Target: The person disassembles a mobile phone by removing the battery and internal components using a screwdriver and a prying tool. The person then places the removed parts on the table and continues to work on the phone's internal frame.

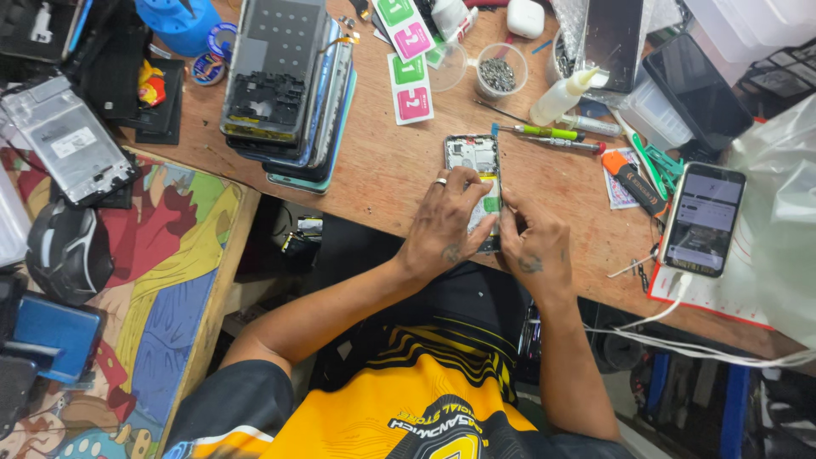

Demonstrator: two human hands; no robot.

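An opened phone (476,155) with its back cover off lies on the wooden table near the front edge, its inner frame showing. My left hand (444,225), a ring on one finger, rests over the phone's lower half and presses it down. My right hand (534,245) touches the phone's right lower edge, fingertips pinched close against it. Whether a tool sits between the fingers is hidden.
A stack of phone frames and screens (285,85) lies to the left. Screwdrivers (544,133), a glue bottle (561,95), a small cup of screws (498,75), a lit phone (704,219) on a cable and a white plastic bag (778,212) sit at the right. A painted side table (183,280) holds more parts.
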